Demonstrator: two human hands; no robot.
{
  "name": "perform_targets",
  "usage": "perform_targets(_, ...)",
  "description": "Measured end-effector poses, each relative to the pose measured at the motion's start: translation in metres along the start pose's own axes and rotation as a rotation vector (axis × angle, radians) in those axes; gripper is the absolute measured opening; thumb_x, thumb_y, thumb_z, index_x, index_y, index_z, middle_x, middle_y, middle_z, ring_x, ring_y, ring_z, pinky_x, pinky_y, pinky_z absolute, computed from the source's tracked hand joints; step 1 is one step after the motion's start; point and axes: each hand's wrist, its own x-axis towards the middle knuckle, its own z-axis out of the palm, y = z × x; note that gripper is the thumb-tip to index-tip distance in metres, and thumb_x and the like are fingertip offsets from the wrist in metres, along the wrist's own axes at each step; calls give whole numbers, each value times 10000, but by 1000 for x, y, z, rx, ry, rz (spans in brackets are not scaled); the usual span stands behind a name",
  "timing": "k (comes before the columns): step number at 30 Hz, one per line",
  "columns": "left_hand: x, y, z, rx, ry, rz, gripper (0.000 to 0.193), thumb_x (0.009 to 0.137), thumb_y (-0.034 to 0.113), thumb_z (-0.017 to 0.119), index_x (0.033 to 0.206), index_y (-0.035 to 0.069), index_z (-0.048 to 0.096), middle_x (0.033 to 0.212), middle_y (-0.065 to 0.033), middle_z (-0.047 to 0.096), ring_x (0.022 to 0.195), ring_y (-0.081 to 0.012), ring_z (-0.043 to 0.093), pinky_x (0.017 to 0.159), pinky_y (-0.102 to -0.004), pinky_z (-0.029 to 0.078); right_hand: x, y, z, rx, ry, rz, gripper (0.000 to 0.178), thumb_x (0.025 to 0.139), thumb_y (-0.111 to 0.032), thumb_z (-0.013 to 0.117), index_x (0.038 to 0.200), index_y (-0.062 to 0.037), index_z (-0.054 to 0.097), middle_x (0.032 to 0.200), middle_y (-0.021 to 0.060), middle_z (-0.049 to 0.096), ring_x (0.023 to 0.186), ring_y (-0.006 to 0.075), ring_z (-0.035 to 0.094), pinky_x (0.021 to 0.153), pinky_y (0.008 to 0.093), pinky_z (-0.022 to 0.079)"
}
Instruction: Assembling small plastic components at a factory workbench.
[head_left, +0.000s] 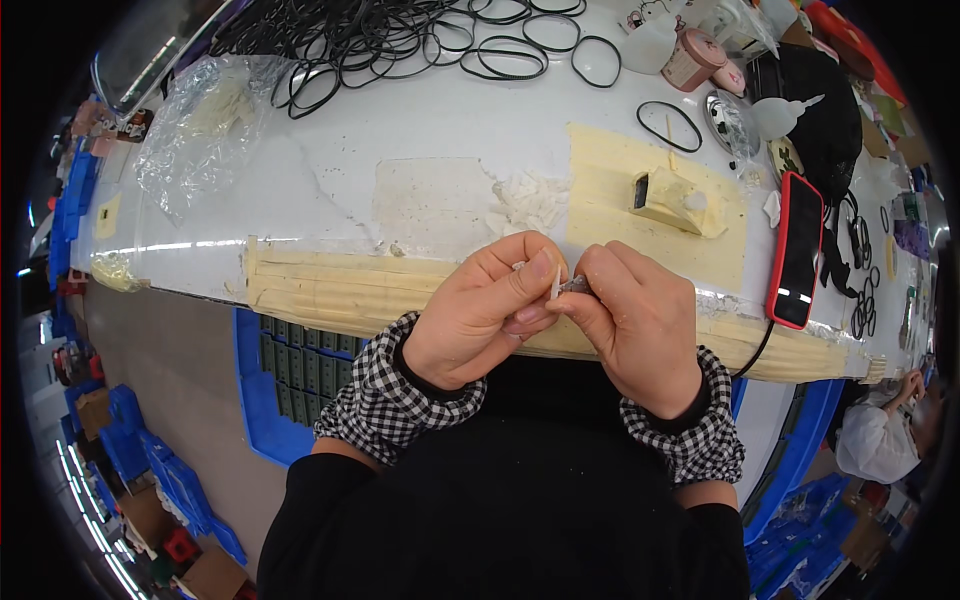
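Observation:
Both hands meet over the table's near edge. My left hand (475, 315) is closed, its thumb and fingers pinching a thin white strip (555, 283). Against that strip, my right hand (645, 325) grips a small grey, metal-looking piece (575, 285) between thumb and bent forefinger. The fingers hide most of both items, so I cannot make out their full shape. Just beyond my hands lies a pile of white scraps (530, 203). To the right of it, a block wrapped in yellow tape (680, 205) sits on a yellow sheet (600, 160).
Black rubber loops (390, 40) heap at the back, with a clear plastic bag (200, 130) at left. A red-edged phone (797, 250) with a cable lies right. A blue tray (262, 400) of dark green blocks is below the table. Another person (885, 440) sits far right.

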Motion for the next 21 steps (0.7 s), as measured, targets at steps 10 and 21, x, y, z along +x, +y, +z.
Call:
perform_targets(10, 3, -4, 0, -35, -18, 18, 170, 979, 224, 468, 911, 70, 497, 721, 26, 455, 610, -34, 358, 569, -174, 324, 0, 2, 2, 82, 25, 17, 309, 800, -376, 634, 800, -91, 516, 657, 47, 516, 577, 229, 563, 486, 327, 432)
perform_targets(21, 3, -8, -1, -51, -19, 25, 153, 974, 228, 477, 927, 85, 498, 715, 31, 451, 608, -33, 360, 564, -178, 323, 0, 2, 4, 106, 50, 18, 294, 802, -380, 631, 816, -102, 537, 657, 42, 517, 577, 228, 566, 485, 327, 434)
